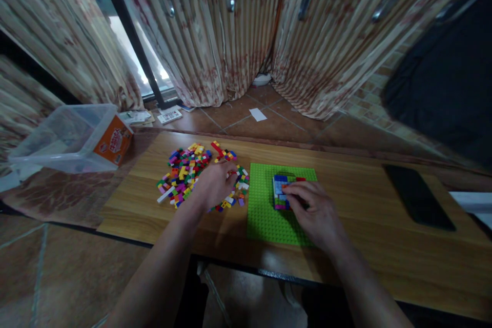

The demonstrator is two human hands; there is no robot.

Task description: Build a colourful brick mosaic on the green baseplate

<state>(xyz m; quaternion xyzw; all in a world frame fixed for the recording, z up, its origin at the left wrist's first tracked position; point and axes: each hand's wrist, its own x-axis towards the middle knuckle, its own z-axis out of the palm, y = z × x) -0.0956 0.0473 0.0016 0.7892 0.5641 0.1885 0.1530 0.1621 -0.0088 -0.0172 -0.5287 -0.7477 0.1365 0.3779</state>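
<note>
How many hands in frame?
2: the left hand at the loose brick pile, the right hand at the small brick build on the green baseplate. No others visible.

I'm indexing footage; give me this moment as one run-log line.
left hand: at loose multicoloured plastic brick pile | right hand: at small blocky multicoloured brick build | build: on green studded plastic baseplate | to right: flat black rectangular slab
</note>
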